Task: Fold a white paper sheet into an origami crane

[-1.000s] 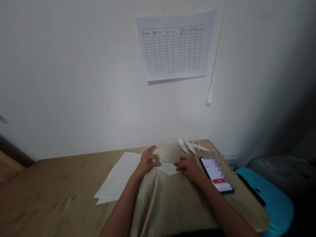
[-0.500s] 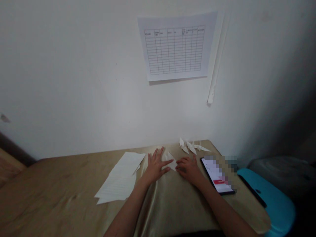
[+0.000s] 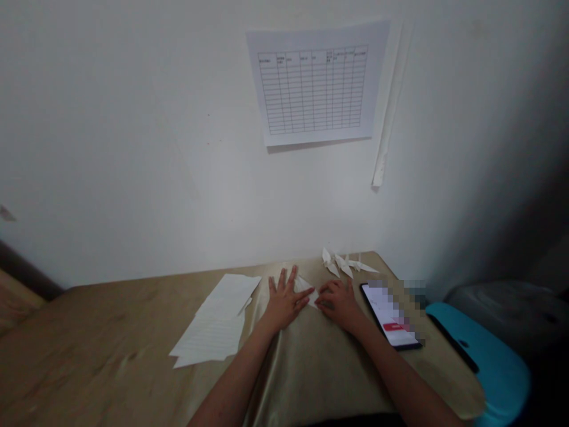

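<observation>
- Left hand [image 3: 285, 301]: fingers splayed, grip open, over folded paper [image 3: 306, 284].
- Right hand [image 3: 338, 301]: fingers curled at its right edge; grip cannot be told.
- Folded paper: on surface [image 3: 111, 332], between hands.

A: Specify the location type.
B: Indoor room with a desk-type work area; home or office cannot be determined.
A: List the indicators.
B: Upper centre: printed grid form [image 3: 315, 89] attached to a plain white wall [image 3: 133, 148]. Lower half: cloth-covered table [image 3: 111, 332] set against that wall. Lower left of centre: lined paper sheets [image 3: 211, 329]. Lower right: smartphone [image 3: 383, 309] on the cloth, paper cranes [image 3: 343, 267] near it.
</observation>
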{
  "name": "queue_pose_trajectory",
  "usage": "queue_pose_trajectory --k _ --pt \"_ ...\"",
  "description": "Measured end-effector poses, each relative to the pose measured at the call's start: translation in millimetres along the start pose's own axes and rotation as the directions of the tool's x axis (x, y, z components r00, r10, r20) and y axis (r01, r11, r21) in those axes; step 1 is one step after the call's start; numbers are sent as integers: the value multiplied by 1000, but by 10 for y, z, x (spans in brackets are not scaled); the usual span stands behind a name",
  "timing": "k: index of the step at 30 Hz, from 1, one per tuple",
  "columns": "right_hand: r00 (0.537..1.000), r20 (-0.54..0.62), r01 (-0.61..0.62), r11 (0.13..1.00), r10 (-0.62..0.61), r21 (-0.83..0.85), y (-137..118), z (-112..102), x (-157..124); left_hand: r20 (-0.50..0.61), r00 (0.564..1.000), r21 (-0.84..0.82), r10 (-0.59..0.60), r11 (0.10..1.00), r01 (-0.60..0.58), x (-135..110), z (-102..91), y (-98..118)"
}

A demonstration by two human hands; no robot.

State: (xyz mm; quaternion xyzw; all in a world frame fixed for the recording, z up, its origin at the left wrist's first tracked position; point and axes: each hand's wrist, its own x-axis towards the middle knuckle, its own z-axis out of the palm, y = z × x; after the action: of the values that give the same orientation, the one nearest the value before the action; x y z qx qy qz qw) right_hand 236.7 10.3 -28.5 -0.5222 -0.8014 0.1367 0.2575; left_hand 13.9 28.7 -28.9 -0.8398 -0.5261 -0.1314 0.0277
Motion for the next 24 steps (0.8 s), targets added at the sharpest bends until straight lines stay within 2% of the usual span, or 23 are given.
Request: queue_pose_trajectory --k 9,17,24 --pt "997 35 -65 997 67 -52 -1 -19 12 64 992 8 -112 994 112 -13 31 49" --pt "996 52 -74 996 77 -56 -15 -30 11 125 974 26 -188 982 186 1 21 58" --pt "995 55 -79 995 83 -63 -16 -35 16 128 964 54 -232 973 226 -3 9 49"
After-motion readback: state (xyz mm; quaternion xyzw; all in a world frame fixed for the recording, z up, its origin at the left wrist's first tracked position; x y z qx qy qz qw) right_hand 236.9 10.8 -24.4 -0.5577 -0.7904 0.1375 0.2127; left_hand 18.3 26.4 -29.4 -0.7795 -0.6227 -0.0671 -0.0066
